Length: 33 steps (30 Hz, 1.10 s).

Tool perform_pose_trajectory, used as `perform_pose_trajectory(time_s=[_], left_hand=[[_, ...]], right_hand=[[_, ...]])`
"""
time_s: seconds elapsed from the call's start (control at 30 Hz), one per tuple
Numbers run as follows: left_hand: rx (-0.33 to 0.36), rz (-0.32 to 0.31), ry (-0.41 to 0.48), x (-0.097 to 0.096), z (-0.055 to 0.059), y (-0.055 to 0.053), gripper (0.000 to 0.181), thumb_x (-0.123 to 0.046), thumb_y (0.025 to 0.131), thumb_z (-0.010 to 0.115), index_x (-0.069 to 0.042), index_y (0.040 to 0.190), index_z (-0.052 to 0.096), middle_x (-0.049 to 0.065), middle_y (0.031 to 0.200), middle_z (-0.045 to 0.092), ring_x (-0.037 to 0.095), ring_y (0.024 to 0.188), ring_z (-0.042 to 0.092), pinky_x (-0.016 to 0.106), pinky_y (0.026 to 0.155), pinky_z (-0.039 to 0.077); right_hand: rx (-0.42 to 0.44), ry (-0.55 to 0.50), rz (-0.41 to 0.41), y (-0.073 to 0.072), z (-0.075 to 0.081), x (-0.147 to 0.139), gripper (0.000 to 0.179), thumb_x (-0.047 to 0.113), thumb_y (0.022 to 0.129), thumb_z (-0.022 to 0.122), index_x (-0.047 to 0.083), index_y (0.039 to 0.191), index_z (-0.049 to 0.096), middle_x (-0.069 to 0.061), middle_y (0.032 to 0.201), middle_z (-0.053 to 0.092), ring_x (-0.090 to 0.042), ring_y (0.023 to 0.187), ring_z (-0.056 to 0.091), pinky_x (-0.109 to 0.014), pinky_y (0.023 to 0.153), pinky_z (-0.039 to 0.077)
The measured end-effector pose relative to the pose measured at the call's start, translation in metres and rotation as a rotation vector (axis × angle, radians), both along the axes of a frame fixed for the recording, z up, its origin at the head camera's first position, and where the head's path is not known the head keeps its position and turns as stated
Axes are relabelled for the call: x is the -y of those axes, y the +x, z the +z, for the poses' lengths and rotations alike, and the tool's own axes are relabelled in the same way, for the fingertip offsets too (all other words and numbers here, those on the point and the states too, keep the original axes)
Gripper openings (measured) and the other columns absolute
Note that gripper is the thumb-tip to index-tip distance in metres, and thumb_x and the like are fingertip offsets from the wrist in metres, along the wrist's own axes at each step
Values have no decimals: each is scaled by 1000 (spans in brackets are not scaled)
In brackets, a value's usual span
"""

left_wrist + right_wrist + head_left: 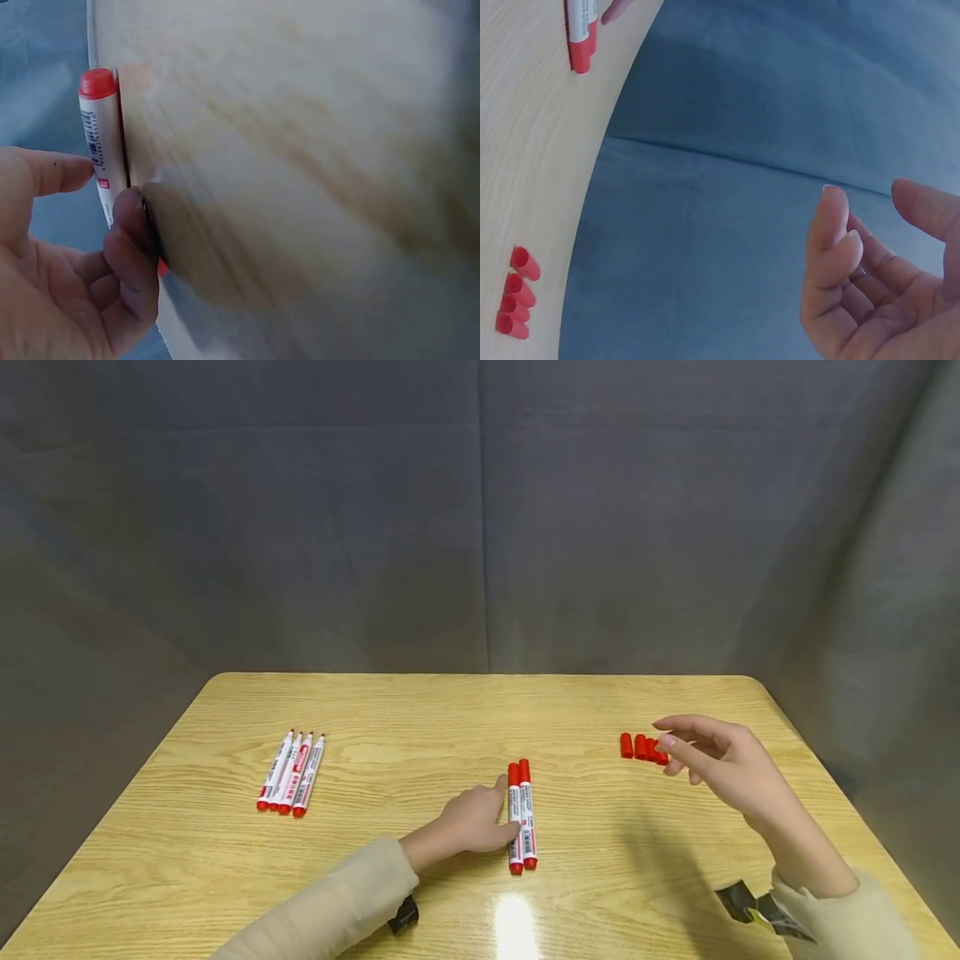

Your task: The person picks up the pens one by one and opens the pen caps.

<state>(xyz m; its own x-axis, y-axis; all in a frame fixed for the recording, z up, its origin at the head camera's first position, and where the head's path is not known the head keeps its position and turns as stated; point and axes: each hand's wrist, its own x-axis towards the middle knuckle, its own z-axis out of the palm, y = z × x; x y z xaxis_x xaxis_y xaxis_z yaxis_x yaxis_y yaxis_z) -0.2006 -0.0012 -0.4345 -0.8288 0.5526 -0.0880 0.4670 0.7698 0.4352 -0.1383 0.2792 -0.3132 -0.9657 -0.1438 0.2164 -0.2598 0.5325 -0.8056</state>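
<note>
Two capped red-and-white markers (528, 814) lie side by side on the table, caps pointing away. My left hand (476, 818) is at the left one of the pair. Its thumb lies across the barrel of that marker (110, 142), and the curled fingertips (133, 214) are against its other side. On the right, my right hand (727, 768) hovers beside a row of several loose red caps (626, 745), partly covering the nearest one. In the right wrist view its fingers (829, 259) are loosely bent, the thumb apart, nothing between them.
Several uncapped markers (303, 781) lie close together at the left, red tips pointing away. They rest on a wood-grain table (405, 718) with rounded far corners. A grey curtain (480, 527) hangs behind it and at both sides.
</note>
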Motion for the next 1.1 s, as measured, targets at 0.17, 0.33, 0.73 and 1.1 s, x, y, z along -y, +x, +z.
perform_pose_trajectory(time_s=[0.17, 0.33, 0.73, 1.1], left_hand=[[7, 7, 6, -3, 1, 0, 74, -26, 80, 60, 12, 136, 29, -5, 47, 36, 5, 36, 28, 19, 33, 21], [28, 29, -20, -2, 0, -1, 74, -19, 76, 62, 12, 136, 30, -6, 42, 37, 3, 32, 28, 17, 31, 21], [3, -24, 235, 12, 14, -2, 67, -10, 74, 58, 19, 129, 34, -6, 44, 37, 1, 31, 31, 17, 33, 28], [26, -40, 383, 6, 39, 14, 70, -7, 76, 57, 10, 138, 28, -10, 39, 35, 0, 27, 33, 17, 28, 30]], right_hand=[[-29, -8, 12, 4, 6, 5, 31, 12, 91, 55, -5, 116, 55, -1, 78, 63, -12, 66, 58, -24, 54, 46], [-92, -27, -3, 6, 9, 8, 28, 11, 91, 55, -5, 115, 56, -3, 75, 62, -12, 64, 56, -23, 54, 45], [-116, -66, -15, 6, 8, 11, 26, 9, 90, 56, -7, 111, 57, -1, 77, 63, -12, 64, 57, -22, 55, 46], [-52, -89, 11, -2, -2, 23, 29, 12, 91, 55, -7, 113, 56, 5, 83, 63, -13, 65, 58, -23, 55, 46]])
